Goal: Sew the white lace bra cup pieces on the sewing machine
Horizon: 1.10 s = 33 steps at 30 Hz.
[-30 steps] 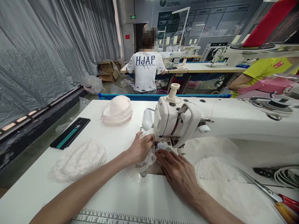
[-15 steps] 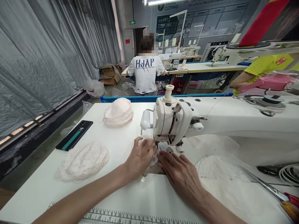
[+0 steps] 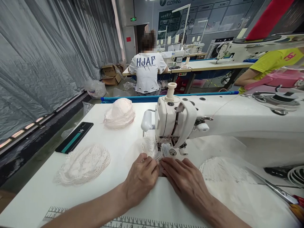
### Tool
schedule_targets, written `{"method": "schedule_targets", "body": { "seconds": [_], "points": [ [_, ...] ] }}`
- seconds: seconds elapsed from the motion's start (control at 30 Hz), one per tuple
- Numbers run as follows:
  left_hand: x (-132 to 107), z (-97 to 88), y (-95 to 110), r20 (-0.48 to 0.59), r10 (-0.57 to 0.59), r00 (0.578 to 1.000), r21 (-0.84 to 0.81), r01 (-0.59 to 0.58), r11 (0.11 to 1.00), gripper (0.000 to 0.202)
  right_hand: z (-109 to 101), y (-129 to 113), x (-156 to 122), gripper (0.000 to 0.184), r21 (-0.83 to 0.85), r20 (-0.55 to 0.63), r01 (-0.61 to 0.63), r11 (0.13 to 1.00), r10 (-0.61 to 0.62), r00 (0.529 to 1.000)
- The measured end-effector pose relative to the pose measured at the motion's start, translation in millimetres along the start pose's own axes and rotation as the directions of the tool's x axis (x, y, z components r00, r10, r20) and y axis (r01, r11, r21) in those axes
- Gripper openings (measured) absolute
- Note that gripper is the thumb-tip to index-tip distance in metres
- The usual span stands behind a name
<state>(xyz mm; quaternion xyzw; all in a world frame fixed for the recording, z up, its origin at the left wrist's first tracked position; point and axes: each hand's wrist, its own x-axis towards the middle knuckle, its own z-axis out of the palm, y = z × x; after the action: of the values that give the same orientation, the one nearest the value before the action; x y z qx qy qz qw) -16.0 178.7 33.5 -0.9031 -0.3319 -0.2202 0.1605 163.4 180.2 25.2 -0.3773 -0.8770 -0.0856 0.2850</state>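
Fingers curled, a person's left hand grips lace spread at the needle end of the sewing machine. The right hand lies just beside, fingertips down on the lace edge; whether they pinch it cannot be seen. Left of the machine sit a pale pink stack, a lacy pile and a phone. Below the machine's arm lie sheer cloth and scissors; a ruler runs on its near side. Beyond the machine, one co-worker wears white, another yellow.
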Motion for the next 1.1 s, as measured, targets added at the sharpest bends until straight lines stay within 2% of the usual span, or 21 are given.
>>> {"method": "schedule_targets", "body": {
  "seconds": [0.5, 0.7, 0.97, 1.1],
  "points": [
    [0.3, 3.7, 1.7, 0.054, -0.023, 0.998, 0.025, 0.022, 0.999, 0.019, 1.7, 1.8, -1.2, 0.031, -0.026, 0.016, -0.002, 1.0, 0.002, 1.0],
    [-0.3, 7.3, -1.0, 0.019, -0.014, 1.0, 0.08, 0.012, 0.997, 0.024, 5.5, 4.3, -4.6, 0.029, -0.038, -0.007, -0.011, 0.999, 0.011, 1.0],
    [-0.5, 11.7, -2.7, 0.063, -0.027, 0.998, 0.113, 0.02, 0.993, 0.029, 5.2, 8.5, -4.2, 0.029, -0.049, -0.04, -0.076, 0.996, 0.074, 0.996],
    [-1.1, 13.3, 2.9, 0.053, -0.026, 0.998, 0.196, 0.016, 0.981, 0.03, 9.9, 12.6, -2.3, 0.028, -0.058, -0.028, -0.146, 0.988, 0.144, 0.989]
  ]
}}
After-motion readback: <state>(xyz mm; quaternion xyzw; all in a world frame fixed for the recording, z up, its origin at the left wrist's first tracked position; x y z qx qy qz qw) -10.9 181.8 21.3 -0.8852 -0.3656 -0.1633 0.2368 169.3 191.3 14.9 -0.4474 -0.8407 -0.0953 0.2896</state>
